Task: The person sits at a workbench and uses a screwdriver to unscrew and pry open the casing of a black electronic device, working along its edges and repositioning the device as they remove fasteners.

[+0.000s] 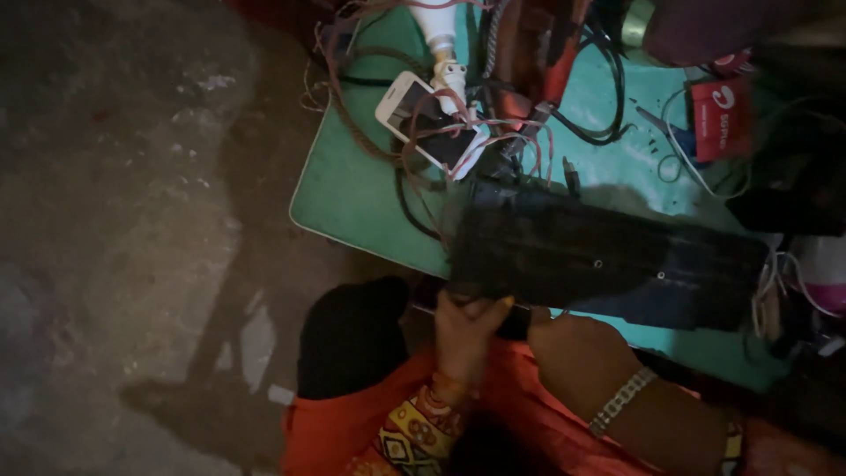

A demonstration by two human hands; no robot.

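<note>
A long black flat casing point(608, 251) with small screws lies across a green tabletop point(352, 189). My left hand point(465, 333) grips its near left edge, fingers curled over the rim, with bangles and an orange patterned sleeve at the wrist. My right forearm, wearing a pale beaded bracelet, reaches in from the lower right. My right hand point(533, 322) sits at the same edge beside the left hand and is mostly hidden under the casing, so its grip is not visible.
Behind the casing lies a white phone point(421, 113) under tangled reddish wires point(480, 132), next to a white bottle-like tool point(443, 44) and black cables point(604, 97). A red packet point(721, 119) lies at the right. A dark bundle point(352, 339) sits by my lap. Grey concrete floor point(132, 220) spreads left.
</note>
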